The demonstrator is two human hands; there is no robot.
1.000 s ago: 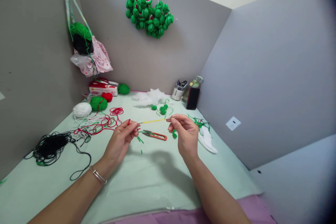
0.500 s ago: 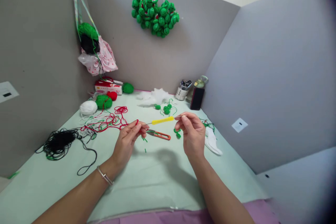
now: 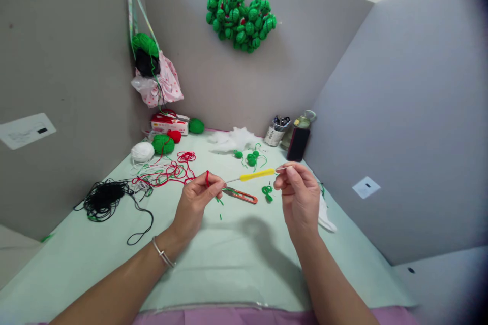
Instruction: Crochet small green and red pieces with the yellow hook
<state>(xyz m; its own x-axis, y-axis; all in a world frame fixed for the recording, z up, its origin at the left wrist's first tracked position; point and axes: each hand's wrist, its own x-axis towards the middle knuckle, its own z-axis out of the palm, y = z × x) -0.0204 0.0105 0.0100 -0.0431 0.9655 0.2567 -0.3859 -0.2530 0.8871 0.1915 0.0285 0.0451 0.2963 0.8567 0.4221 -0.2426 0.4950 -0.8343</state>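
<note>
Above the table I hold a yellow-handled crochet hook (image 3: pixel 257 174) level between my two hands. My left hand (image 3: pixel 200 195) pinches one thin metal end of it, and red yarn (image 3: pixel 207 178) wraps over a finger there. At the other end, the thumb and fingers of my right hand (image 3: pixel 299 188) are closed on the metal tip. Orange-handled thread snips (image 3: pixel 244 196) lie on the table just beyond the left fingertips. Small green crocheted pieces (image 3: pixel 267 193) rest between the hands, near the right one.
At the left lie a black yarn heap (image 3: pixel 104 199), loose red yarn (image 3: pixel 179 167), a green ball (image 3: pixel 163 144) and a white ball (image 3: pixel 142 152). White stuffing (image 3: pixel 236 139), a pen cup (image 3: pixel 274 133) and a phone (image 3: pixel 298 144) stand farther back. Green crocheted pieces (image 3: pixel 244 20) hang on the wall.
The view has swung slightly left, so everything sits farther right in the picture. Both hands keep their hold on the crochet hook, with little change between them.
</note>
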